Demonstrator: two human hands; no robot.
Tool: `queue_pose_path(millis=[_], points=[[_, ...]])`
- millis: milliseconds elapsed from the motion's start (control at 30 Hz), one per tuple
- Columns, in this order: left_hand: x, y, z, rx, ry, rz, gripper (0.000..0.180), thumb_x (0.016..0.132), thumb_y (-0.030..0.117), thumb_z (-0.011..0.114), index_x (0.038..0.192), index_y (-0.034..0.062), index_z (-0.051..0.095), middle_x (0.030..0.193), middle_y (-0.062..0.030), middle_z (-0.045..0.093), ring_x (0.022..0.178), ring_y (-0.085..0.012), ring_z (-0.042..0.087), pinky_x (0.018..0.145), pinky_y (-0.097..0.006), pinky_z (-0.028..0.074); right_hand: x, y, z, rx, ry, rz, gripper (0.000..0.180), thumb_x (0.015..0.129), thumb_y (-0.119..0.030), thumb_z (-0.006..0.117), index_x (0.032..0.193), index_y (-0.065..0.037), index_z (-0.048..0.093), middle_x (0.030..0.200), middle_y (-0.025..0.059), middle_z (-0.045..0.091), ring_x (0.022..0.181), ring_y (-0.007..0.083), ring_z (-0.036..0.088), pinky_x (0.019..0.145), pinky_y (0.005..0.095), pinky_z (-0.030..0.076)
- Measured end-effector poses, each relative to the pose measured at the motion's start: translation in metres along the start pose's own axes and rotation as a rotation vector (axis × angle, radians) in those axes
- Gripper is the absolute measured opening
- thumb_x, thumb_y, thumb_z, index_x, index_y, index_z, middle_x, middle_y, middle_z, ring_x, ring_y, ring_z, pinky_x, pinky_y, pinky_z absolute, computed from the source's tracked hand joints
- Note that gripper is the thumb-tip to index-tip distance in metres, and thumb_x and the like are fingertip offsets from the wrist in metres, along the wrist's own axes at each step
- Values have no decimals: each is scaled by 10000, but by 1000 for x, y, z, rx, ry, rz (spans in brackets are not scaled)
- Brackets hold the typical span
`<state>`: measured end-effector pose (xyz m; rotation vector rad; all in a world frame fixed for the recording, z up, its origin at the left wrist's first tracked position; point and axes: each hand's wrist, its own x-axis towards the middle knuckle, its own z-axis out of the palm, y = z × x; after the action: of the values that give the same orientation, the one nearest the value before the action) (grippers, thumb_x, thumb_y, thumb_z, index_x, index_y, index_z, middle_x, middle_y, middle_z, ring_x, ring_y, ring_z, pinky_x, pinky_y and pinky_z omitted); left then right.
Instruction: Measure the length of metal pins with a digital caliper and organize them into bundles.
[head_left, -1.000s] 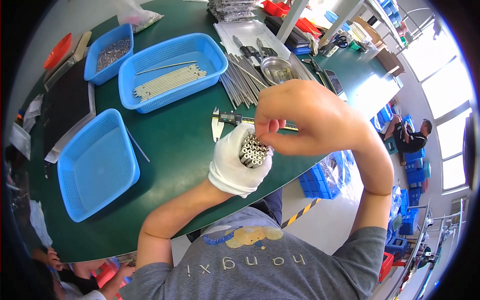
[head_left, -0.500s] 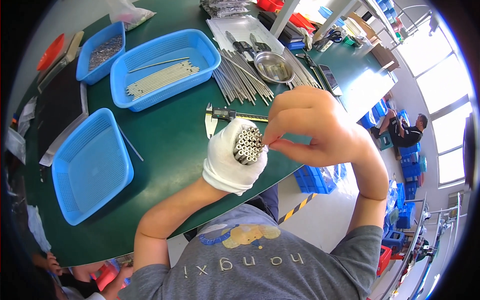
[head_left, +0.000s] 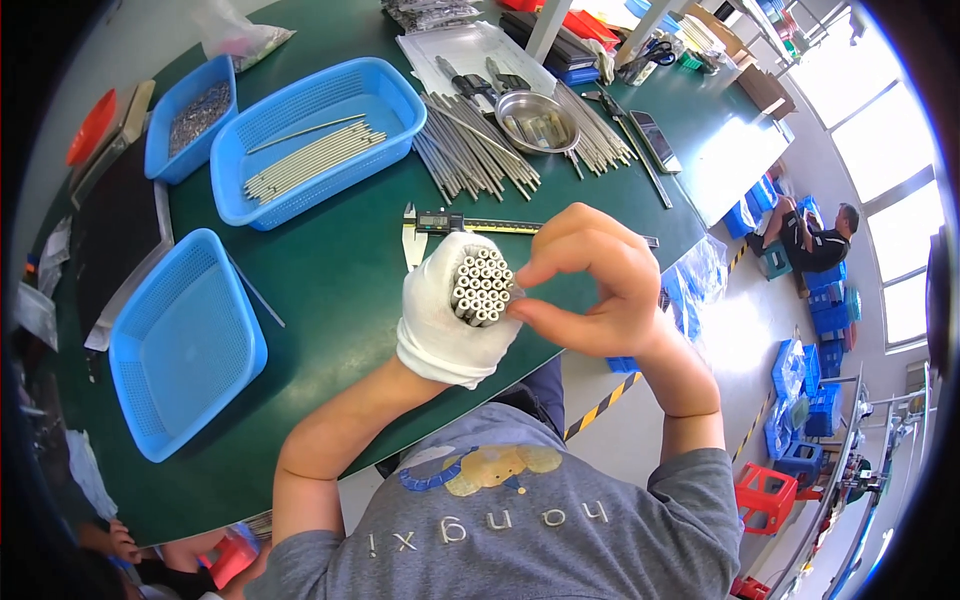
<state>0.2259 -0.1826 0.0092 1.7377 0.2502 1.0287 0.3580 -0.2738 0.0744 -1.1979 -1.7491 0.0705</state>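
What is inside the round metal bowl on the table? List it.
The round metal bowl holds a few short metal cylinders lying loose on its bottom. Their exact count is unclear at this size, and the near rim hides part of the bottom.

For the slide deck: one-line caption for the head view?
Gloved left hand grips a bundle of metal tubes end-on; bare right hand pinches its edge above a green table.

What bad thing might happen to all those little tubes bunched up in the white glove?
The bundle of short metal tubes stands on end in the gloved left hand, above the table's near edge. If the grip loosens, some could slide out and drop to the floor. The bare right hand pinches at the bundle's side; a push there might nudge tubes out of line. The caliper lies just behind and could get bumped.
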Motion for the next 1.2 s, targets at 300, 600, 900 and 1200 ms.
queue_pose_path(millis=[300,600,900,1200], points=[[-1,-3,-1,1,1,0,331,621,68,717,887,59,521,702,-80,582,611,-266,605,580,-324,482,-6,8,10,-232,67,-224,270,621,-73,772,869,-78,664,764,43,593,594,186,571,500,296,443],[0,5,0,19,2,-8,280,652,80,723,858,65,534,711,-76,585,614,-251,598,587,-315,481,-9,10,12,-324,76,-348,258,634,-77,746,874,-74,652,761,42,591,550,173,552,460,278,424],[0,2,1,-9,1,-42,288,650,67,719,869,60,532,719,-77,592,629,-240,608,594,-305,483,1,14,2,-274,-2,-263,336,621,-139,776,917,-48,647,777,78,596,597,198,580,494,279,433],[1,0,0,-16,4,1,291,652,55,713,879,56,532,717,-67,605,623,-221,625,586,-300,489,5,14,0,-315,-71,-252,346,645,-175,768,931,-32,636,798,92,609,620,216,592,521,293,456]])
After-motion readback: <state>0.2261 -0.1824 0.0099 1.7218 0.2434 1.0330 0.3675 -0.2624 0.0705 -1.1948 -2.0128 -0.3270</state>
